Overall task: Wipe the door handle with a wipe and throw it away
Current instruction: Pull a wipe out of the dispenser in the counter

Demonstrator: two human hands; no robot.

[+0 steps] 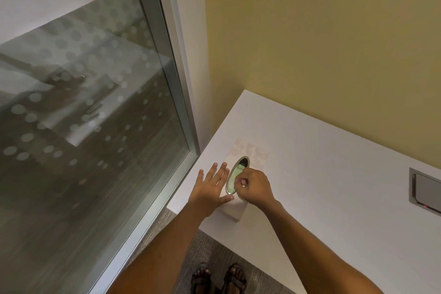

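Observation:
A white wipe box (235,211) stands near the left corner of a white table (334,198). Its top has an oval opening with a shiny rim (245,158), and a pale green wipe (235,174) shows inside. My left hand (211,186) lies flat on the box's left side, fingers spread, holding nothing. My right hand (256,186) is over the opening, with its fingertips pinched on the wipe. No door handle is in view.
A glass panel (95,126) with frosted dots and a grey metal frame (176,79) fills the left. A yellow wall rises behind the table. A metal flap plate (424,188) is set into the table at the right. My sandalled feet (219,278) stand on grey carpet.

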